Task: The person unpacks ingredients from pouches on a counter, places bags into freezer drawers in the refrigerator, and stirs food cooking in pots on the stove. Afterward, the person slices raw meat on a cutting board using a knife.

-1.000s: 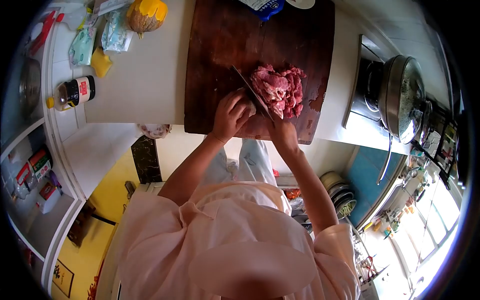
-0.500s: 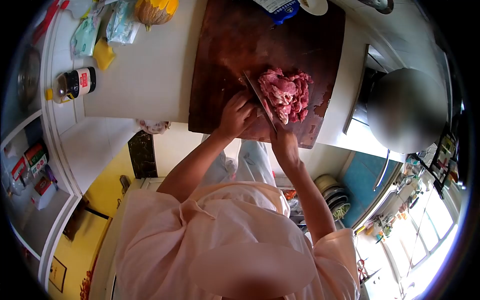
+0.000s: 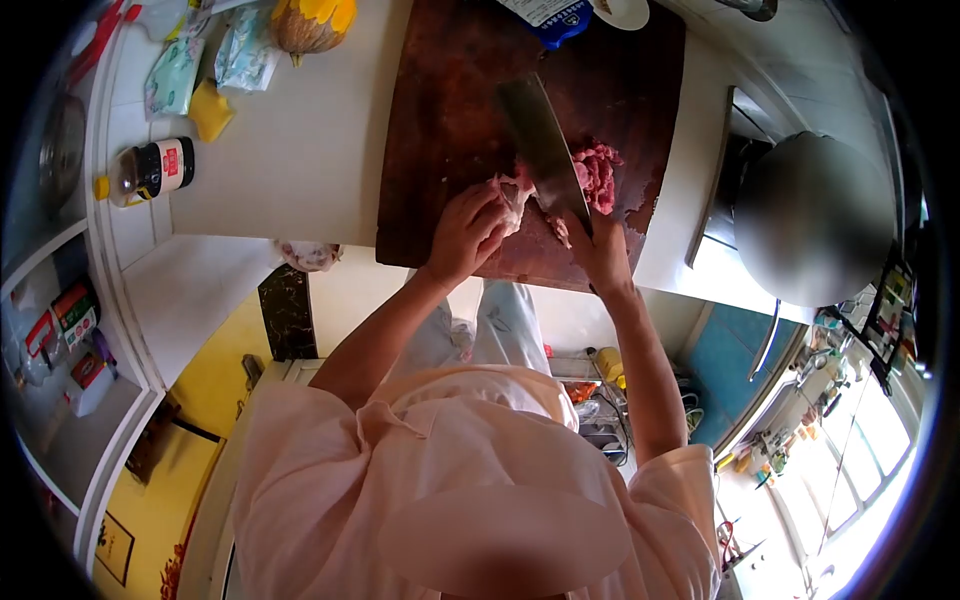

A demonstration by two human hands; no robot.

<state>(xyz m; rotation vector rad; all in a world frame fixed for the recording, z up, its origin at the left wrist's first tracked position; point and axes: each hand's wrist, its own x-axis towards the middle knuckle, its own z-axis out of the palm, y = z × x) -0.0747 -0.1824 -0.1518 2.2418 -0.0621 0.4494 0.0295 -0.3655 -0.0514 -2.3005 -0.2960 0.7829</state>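
My right hand (image 3: 606, 258) is closed around the handle of a cleaver (image 3: 545, 135), whose broad blade lies tilted flat-side up over the dark wooden chopping board (image 3: 440, 100). Raw red meat (image 3: 600, 170) sits to the right of the blade, which hides part of it. A pale, fatty piece of meat (image 3: 514, 202) is at the fingertips of my left hand (image 3: 468, 232), just left of the blade. The fingers are curled and pressed against that piece. A small meat scrap (image 3: 561, 231) lies on the board near my right hand.
A blue-and-white packet (image 3: 555, 20) and a white dish (image 3: 622, 12) stand at the board's far edge. On the counter to the left are a pumpkin (image 3: 312, 28), a yellow cloth (image 3: 210, 110) and a dark sauce bottle (image 3: 150, 170). A stove (image 3: 730, 180) is at the right.
The cleaver has turned from edge-on to flat and moved up and right, over the meat. A fatty piece now shows apart from the pile at my left fingertips. My right hand moved right.
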